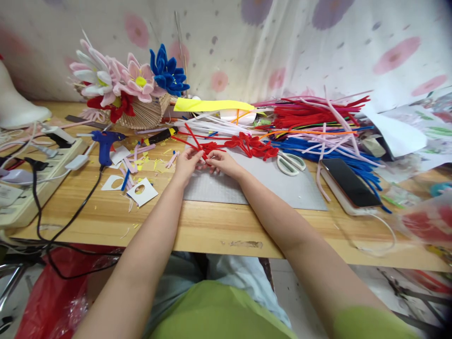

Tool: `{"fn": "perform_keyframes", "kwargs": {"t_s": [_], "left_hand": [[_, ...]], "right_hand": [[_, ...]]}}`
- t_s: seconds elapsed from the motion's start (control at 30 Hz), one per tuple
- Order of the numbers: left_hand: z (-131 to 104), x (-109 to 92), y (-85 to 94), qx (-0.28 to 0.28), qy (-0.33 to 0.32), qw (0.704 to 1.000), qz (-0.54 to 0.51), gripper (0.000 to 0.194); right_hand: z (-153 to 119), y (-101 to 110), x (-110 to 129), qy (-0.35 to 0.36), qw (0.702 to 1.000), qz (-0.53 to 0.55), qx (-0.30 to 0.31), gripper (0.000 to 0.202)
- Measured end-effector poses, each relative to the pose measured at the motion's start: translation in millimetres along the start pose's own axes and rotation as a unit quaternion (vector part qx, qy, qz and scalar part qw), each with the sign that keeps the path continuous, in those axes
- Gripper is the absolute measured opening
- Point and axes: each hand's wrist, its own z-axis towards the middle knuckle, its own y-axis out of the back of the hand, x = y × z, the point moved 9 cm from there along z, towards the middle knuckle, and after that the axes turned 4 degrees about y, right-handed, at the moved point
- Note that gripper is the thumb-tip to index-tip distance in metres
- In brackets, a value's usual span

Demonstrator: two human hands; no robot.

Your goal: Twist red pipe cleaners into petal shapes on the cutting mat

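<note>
By the left hand (189, 165), red chenille stems (194, 137) are pinched at the fingertips, their free ends jutted upward and leftward beyond them. They are gripped by the right hand (223, 163) too, just beside, over the gray cutting mat (243, 186). Farther right, looped red pieces (250, 145) are laid near scissors (290, 161).

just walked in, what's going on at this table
A person is working red fuzzy stems with both hands, the left hand and right hand meeting at the fingertips over a gray mat. Bent red pieces lie just to the right, near scissors. Fuzzy flowers stand at back left, loose colored stems behind the mat.
</note>
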Motion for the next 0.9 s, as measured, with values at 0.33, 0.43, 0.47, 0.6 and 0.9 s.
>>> {"fn": "perform_keyframes", "kwargs": {"t_s": [0.33,0.43,0.47,0.6,0.9], "left_hand": [[9,6,4.2,-0.006,-0.046,0.989,0.142,0.007],[8,7,1.4,0.009,-0.031,0.991,0.133,0.009],[6,6,-1.3,0.022,-0.029,0.990,0.135,0.010],[2,3,-6.1,0.036,-0.034,0.989,0.142,0.007],[2,2,-1.5,0.001,-0.034,0.992,0.119,0.005]], "right_hand": [[1,10,-1,0.033,0.995,-0.068,-0.063,0.009],[2,7,0,0.039,0.995,-0.083,-0.047,0.010],[2,5,0,0.045,0.994,-0.096,-0.035,0.010],[4,15,8,0.101,0.973,-0.193,-0.072,0.008],[8,56,2,0.104,0.869,-0.441,-0.200,0.015]]}}
